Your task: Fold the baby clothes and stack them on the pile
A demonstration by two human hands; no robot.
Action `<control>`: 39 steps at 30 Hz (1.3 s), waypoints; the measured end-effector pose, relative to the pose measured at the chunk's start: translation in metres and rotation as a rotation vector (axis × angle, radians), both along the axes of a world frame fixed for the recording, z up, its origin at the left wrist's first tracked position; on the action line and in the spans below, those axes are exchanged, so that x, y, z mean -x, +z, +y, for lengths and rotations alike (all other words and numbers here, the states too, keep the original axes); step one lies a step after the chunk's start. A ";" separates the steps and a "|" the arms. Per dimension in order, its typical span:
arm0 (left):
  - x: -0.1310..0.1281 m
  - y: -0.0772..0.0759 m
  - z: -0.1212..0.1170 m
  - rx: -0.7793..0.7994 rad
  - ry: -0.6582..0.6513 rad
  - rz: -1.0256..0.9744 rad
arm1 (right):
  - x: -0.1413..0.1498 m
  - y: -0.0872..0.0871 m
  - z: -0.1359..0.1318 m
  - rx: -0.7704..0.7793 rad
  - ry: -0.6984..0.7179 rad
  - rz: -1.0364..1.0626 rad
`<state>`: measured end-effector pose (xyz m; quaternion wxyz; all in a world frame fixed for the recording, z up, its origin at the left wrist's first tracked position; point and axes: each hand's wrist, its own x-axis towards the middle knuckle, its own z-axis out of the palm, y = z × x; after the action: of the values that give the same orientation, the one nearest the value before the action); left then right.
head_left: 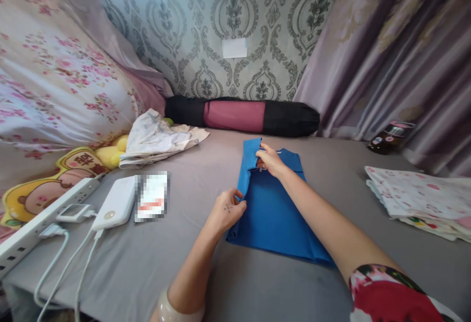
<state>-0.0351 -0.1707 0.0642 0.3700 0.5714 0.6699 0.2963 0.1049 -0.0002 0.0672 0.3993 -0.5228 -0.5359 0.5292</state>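
A blue garment (274, 214) lies partly folded on the grey bed sheet (206, 165) in front of me. My left hand (227, 210) pinches the garment's left folded edge near the middle. My right hand (271, 161) reaches across and grips the folded cloth near the garment's top edge. Both hands have their fingers closed on the blue fabric.
A white crumpled garment (158, 138) lies at the back left. A black and maroon roll bag (243, 115) rests against the wall. A white power bank (116, 203), a power strip (40, 216) with cables sit at left. Folded floral cloth (419, 197) and a dark jar (390, 136) are at right.
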 end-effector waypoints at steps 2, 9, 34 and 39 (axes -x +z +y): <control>-0.003 -0.003 0.001 -0.012 -0.002 -0.007 | -0.009 -0.004 -0.002 -0.011 -0.027 -0.010; -0.008 -0.009 0.001 0.013 -0.069 -0.024 | -0.026 -0.022 -0.010 0.040 -0.129 -0.207; -0.025 -0.046 -0.012 -0.241 -0.340 0.726 | 0.043 -0.044 0.036 -0.403 0.454 -1.229; -0.023 -0.043 -0.013 -0.216 -0.363 0.722 | 0.043 -0.053 0.056 -0.465 0.346 -1.205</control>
<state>-0.0117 -0.1837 0.0216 0.0954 0.7829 0.6101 0.0752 0.0621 0.0554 0.0137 0.0420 -0.5338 -0.8415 0.0717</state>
